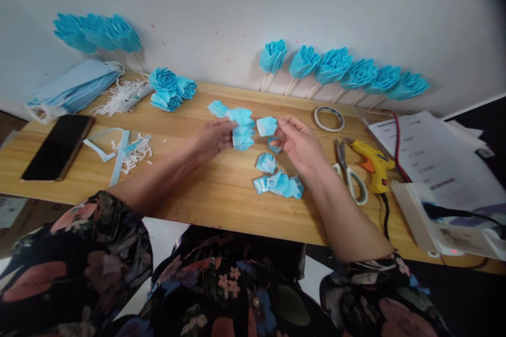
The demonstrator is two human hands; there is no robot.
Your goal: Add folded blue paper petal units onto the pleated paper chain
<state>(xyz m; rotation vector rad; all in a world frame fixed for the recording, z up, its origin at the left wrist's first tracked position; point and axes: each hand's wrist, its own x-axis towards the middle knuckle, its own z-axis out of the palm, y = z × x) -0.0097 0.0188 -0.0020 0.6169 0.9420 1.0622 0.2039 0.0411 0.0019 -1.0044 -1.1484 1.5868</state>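
Note:
My left hand (219,136) pinches a stack of light blue fabric petals (242,129), fanned out one above another. Just to its right, my right hand (294,139) grips a single blue petal (266,126) by its edge, a small gap away from the stack. Another loose petal (217,108) lies on the table behind the left hand's stack. Below the right hand are a folded blue petal (266,162) and a small pile of petals (279,185) with whitish shiny patches. A further blue piece (274,145) is partly hidden by my right fingers.
Finished blue flowers on sticks (334,65) lean along the wall; more flowers (164,81) lie at back left. Scissors (348,171), a yellow glue gun (369,163), a tape roll (329,118) and a power strip (419,221) stand right. Face masks (75,89) and a phone (58,147) lie left.

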